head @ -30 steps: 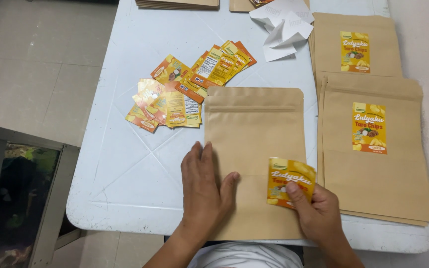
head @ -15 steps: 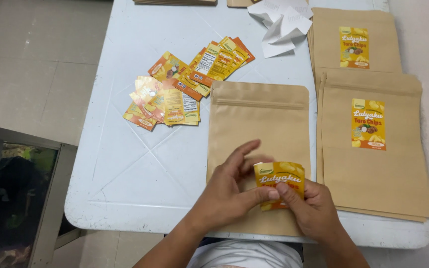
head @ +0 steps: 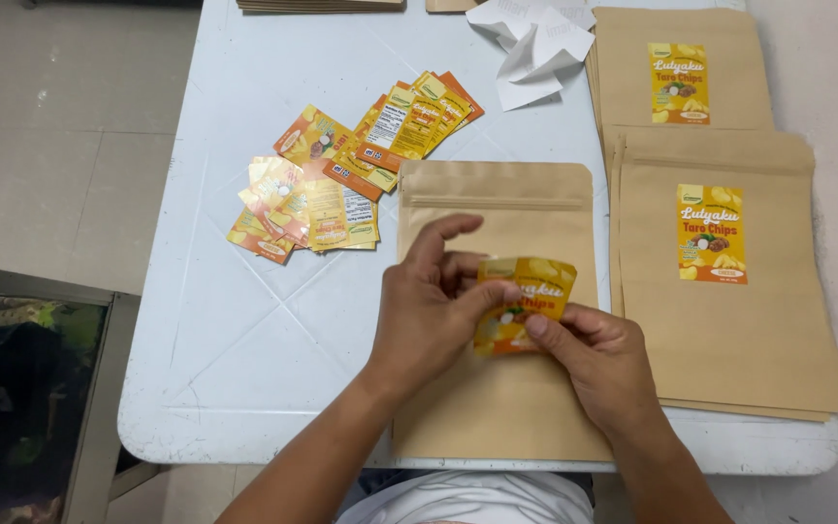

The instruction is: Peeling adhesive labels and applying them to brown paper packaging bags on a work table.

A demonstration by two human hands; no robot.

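We pinched one sticker (head: 521, 303) between left hand (head: 429, 320) and right hand (head: 598, 364) over the blank pouch (head: 497, 204), apparently peeling its backing; pressing it on squarely seemed next.

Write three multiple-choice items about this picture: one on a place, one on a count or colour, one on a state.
1. Where does the loose heap of stickers lie?
A. on the table, left of the plain pouch
B. on top of the labelled pouches
C. on the floor

2. How many pouch stacks at the right show a sticker on the top pouch?
A. none
B. two
C. four

3. What is the state of the sticker in the hands?
A. flat on the table
B. stuck on the pouch
C. held up by both hands

Answers:
1 A, the heap lies on the white table left of the plain pouch.
2 B, the far stack and the near stack each show one.
3 C, the left hand and right hand pinch it above the plain pouch.
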